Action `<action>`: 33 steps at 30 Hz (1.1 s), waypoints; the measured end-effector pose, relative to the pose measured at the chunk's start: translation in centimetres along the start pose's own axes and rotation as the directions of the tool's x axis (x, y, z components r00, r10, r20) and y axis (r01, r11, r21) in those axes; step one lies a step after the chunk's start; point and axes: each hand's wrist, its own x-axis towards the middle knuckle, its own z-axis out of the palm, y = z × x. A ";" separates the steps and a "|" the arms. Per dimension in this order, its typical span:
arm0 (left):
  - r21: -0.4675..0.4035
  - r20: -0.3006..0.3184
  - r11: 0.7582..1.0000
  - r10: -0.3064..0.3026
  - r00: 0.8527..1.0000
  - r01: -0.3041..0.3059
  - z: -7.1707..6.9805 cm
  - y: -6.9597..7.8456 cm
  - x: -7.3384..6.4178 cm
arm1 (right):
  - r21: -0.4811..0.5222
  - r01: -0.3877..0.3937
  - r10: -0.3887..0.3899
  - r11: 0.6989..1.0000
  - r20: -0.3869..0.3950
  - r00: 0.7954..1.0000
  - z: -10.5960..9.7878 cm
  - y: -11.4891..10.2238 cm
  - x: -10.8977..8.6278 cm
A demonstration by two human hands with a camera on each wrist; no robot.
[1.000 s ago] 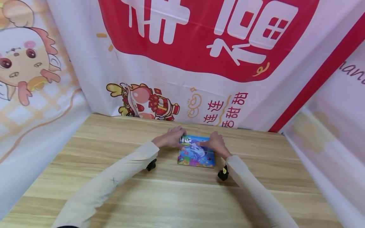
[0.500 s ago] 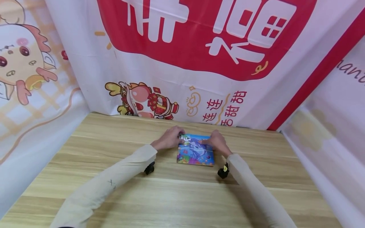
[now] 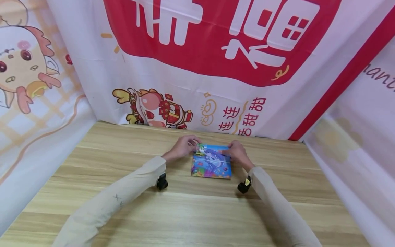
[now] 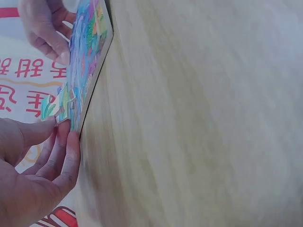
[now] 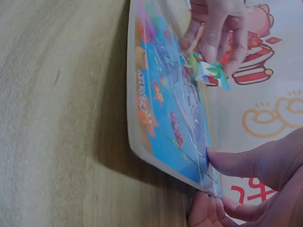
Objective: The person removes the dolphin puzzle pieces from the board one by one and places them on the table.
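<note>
A square jigsaw puzzle (image 3: 212, 165) with a purple dolphin on a blue sea lies on the table, pieces set in a thin pale-edged tray (image 5: 137, 137). At its far left corner my left hand (image 3: 182, 146) pinches a green-and-white puzzle piece (image 5: 208, 71) between thumb and fingers. The piece is tilted up from the picture. My right hand (image 3: 238, 152) holds the puzzle's right side, thumb on the top face and fingers at the edge, as the right wrist view shows. The undersides of those fingers are partly hidden.
A wooden table (image 3: 197, 216) spreads around the puzzle. Behind it hangs a printed white-and-red cloth (image 3: 203, 75), close to both hands. More cloth walls stand at left (image 3: 37, 96) and right (image 3: 355, 137). Each wrist carries a small black camera (image 3: 162, 181).
My left fingers have gone from reaching over the corner to lifting the puzzle piece up. My right thumb has drawn back toward the right edge. The puzzle stays nearly in place.
</note>
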 end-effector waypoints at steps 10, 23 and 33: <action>-0.092 -0.007 0.987 -0.132 0.991 0.131 -0.2 0.1 -0.5 | 0.346 -0.050 -0.010 0.937 0.169 0.986 -1.1 1.1 0.5; -0.136 -0.016 0.967 -0.219 0.976 0.215 -2.5 0.1 -1.1 | 0.344 -0.003 -0.059 0.939 0.171 0.984 -1.2 2.0 0.5; -0.100 0.024 0.955 -0.279 0.960 0.280 -6.2 -0.7 -2.3 | 0.250 -0.020 -0.032 0.968 0.200 0.979 -1.0 1.3 0.8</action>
